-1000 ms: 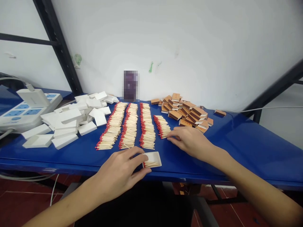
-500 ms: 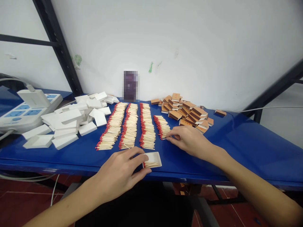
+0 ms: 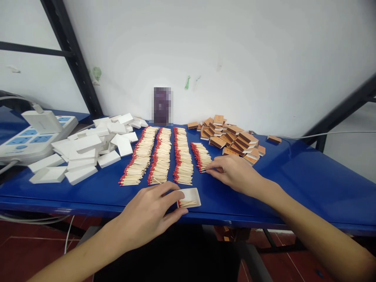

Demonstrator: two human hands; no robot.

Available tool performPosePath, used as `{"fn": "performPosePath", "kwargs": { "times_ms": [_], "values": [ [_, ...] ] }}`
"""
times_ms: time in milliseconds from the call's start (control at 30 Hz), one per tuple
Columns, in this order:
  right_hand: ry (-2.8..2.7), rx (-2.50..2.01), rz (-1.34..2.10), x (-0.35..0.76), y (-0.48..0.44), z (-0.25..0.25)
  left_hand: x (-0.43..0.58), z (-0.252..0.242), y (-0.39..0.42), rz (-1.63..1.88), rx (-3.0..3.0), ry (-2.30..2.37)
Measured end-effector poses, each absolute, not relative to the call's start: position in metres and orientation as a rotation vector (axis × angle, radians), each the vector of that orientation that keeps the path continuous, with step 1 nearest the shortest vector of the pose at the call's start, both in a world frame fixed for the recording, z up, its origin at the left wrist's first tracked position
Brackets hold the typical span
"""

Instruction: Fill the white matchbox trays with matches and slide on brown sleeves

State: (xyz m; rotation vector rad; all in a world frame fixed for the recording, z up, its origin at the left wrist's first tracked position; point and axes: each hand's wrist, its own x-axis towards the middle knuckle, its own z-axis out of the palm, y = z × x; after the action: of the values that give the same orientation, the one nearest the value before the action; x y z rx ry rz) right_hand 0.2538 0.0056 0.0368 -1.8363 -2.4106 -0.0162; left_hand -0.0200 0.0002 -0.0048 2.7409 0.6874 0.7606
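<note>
Near the table's front edge, my left hand (image 3: 157,211) grips a white matchbox tray (image 3: 193,193) by its left end. Several red-headed matches lie along the near side of that tray, their heads partly behind my fingers. My right hand (image 3: 233,172) has thumb and forefinger closed on the pale end of a match (image 3: 203,170) at the front of the short, rightmost match row (image 3: 201,154). Three longer match rows (image 3: 183,156) lie to the left of it, red heads facing left.
White matchbox trays (image 3: 88,143) are heaped at the left, beside a power strip (image 3: 29,137) with a plugged-in charger. Brown matchbox sleeves (image 3: 232,137) form a pile at the back right. A blurred dark rectangle (image 3: 162,106) stands against the wall. The blue table (image 3: 293,188) has dark metal frames behind it.
Hardly anything differs. My right fingertips stay at the front of the short row, shifted very slightly left. My left hand keeps the tray in the same place.
</note>
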Motion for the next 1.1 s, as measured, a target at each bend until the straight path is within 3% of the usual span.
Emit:
{"fn": "performPosePath", "kwargs": {
  "times_ms": [233,733,933,1100],
  "values": [
    [-2.443,-1.848,0.073,0.255,0.004,0.04,-0.019,-0.004,0.001,0.755,2.746,0.684],
    [-2.427,-1.44,0.217,0.201,-0.041,0.043,-0.019,-0.004,-0.002,0.771,2.679,0.83],
    [-2.506,-1.442,-0.016,0.201,-0.039,0.04,-0.019,-0.005,-0.002,0.773,2.709,0.81],
    [-2.36,-1.719,-0.158,0.236,-0.016,0.045,-0.018,-0.006,-0.002,0.771,2.762,0.818]
  ]
}}
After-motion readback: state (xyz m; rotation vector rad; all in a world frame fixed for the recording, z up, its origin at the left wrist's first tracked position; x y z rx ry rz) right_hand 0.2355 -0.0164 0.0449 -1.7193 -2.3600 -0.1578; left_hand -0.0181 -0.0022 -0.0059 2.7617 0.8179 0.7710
